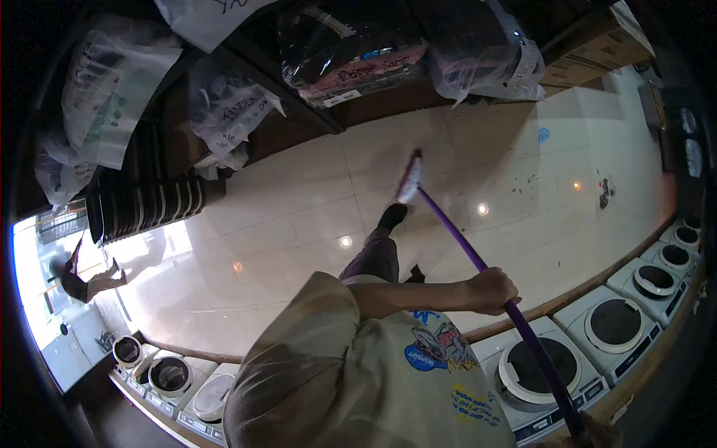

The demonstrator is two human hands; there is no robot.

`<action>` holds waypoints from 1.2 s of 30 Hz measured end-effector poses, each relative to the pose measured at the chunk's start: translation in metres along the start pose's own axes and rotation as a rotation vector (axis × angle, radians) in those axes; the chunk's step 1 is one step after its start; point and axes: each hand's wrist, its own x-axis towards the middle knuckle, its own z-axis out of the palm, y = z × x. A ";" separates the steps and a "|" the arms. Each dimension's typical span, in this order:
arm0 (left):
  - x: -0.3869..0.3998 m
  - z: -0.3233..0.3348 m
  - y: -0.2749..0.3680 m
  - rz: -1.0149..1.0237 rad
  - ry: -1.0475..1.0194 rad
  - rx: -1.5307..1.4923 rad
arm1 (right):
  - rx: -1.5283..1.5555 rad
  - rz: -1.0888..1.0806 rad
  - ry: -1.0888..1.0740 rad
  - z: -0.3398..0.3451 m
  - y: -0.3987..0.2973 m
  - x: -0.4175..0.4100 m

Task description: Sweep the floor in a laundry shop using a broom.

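Note:
My left hand (496, 291) is wrapped around the middle of a purple broom handle (454, 229). At the bottom right edge my right hand (599, 434) grips the handle's upper end, partly cut off and dim. The handle slants up and left to a broom head (409, 179) with pale bristles, blurred, on the glossy tiled floor (291, 246). One dark-clad foot (394, 215) is just beside the broom head. Right of the broom lie small dark scraps (526, 180), a darker clump of debris (605, 195) and a small blue piece (543, 135).
Front-loading washing machines (613, 325) line the right and lower left (171, 375). Shelves ahead hold plastic-wrapped bundles (358, 61) bearing writing. Cardboard boxes (594, 50) are at upper right. Dark ribbed stacked items (145, 207) are left. Another person (78, 283) is near the bright doorway.

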 end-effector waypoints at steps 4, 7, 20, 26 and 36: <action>-0.055 -0.048 -0.013 -0.040 0.019 0.036 | 0.236 -0.034 0.082 0.012 0.021 0.011; -0.126 -0.073 -0.093 -0.233 0.165 0.241 | 0.366 -0.043 0.282 0.058 0.021 0.135; -0.035 -0.013 -0.090 -0.135 -0.461 0.127 | 0.494 0.195 0.268 0.072 0.044 0.101; 0.028 -0.066 -0.043 0.034 -0.051 0.106 | 0.444 0.151 0.385 0.043 0.042 0.025; -0.009 -0.125 -0.271 -0.395 -0.233 0.510 | 0.387 0.064 0.597 0.099 0.032 0.304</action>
